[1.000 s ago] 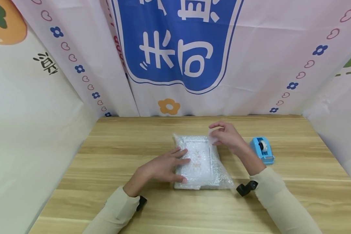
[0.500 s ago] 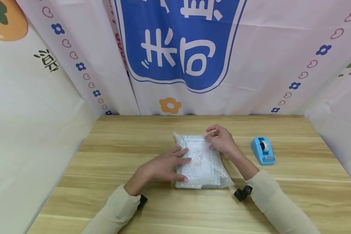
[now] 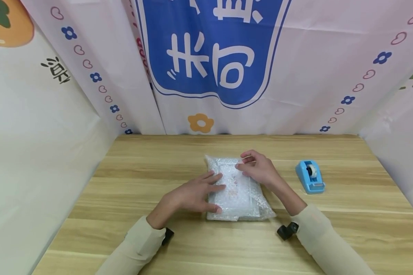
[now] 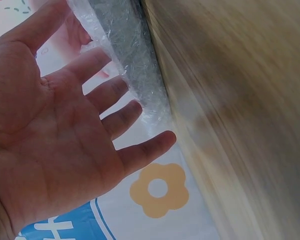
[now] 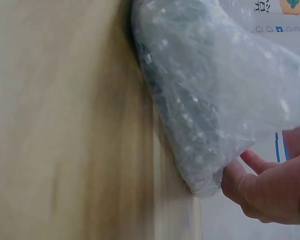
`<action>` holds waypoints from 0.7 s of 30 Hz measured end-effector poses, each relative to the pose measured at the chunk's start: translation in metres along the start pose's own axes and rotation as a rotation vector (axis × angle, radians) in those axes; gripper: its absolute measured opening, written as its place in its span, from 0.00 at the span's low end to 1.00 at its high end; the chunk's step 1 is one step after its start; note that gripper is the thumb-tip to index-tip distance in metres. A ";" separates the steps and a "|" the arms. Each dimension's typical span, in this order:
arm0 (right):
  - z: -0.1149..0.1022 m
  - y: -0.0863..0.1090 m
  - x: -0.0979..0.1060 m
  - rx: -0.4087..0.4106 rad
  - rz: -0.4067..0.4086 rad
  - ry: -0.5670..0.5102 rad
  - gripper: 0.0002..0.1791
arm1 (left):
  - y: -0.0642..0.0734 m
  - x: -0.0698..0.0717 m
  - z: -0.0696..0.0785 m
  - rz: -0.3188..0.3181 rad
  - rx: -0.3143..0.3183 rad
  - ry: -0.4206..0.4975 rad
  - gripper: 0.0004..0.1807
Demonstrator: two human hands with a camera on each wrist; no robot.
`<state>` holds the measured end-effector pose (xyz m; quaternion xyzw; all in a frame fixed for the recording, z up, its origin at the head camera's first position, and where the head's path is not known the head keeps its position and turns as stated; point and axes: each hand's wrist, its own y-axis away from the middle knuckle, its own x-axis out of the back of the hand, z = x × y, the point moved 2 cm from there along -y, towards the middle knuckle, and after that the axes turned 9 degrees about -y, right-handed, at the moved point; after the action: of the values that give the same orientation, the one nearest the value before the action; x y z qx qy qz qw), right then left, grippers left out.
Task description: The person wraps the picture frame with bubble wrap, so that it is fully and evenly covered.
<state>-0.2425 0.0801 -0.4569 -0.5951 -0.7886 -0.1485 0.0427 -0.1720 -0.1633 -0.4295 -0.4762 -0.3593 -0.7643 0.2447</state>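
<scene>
A flat framed item [image 3: 231,183], with a pale face and faint reddish marks, lies inside clear bubble wrap [image 3: 261,204] on the wooden table. My left hand [image 3: 192,194] rests on the left side of the bundle, fingers spread, and the left wrist view shows its palm [image 4: 60,135] beside the wrap's edge. At the upper right corner my right hand [image 3: 261,169] pinches the loose flap of bubble wrap between thumb and fingers. In the right wrist view, the raised flap [image 5: 260,85] partly hides that hand [image 5: 275,190].
A blue tape dispenser [image 3: 310,177] with a roll in it stands on the table [image 3: 141,164] to the right of the bundle. Printed cloth [image 3: 306,76] hangs behind the table's back edge. Black wrist cameras [image 3: 287,230] sit near both cuffs.
My right hand has moved left and slightly down, drawing the bubble wrap flap inward over the framed item. The left hand stays in place on the bundle.
</scene>
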 end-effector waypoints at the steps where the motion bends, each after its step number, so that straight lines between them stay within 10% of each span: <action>1: 0.000 0.001 0.000 0.003 -0.007 0.021 0.32 | 0.000 0.000 0.000 -0.001 0.000 0.001 0.42; 21: -0.008 0.007 -0.004 0.213 -0.169 0.296 0.26 | 0.002 -0.001 -0.002 0.024 -0.023 -0.002 0.42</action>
<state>-0.2351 0.0754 -0.4486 -0.4907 -0.8320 -0.1532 0.2085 -0.1711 -0.1654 -0.4308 -0.4840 -0.3451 -0.7649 0.2481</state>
